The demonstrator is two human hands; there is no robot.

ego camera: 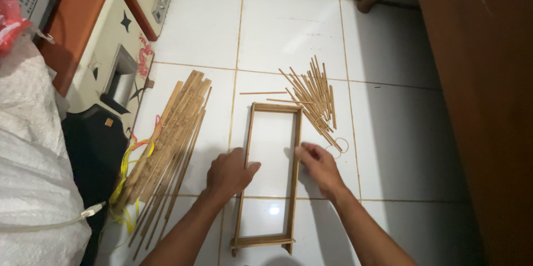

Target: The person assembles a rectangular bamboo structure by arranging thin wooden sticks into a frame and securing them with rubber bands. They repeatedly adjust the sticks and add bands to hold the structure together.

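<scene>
Rectangular bamboo frame on glossy tile, left hand and right hand fingers gripping its long rails.

- open white floor tiles up top, plenty of room for hands there
- long bamboo strips fence off the left, with the cluttered bags and boxes right behind
- short stick pile sits just right of the wooden frame
- brown wooden panel walls off the right, bare tile strip before it
</scene>
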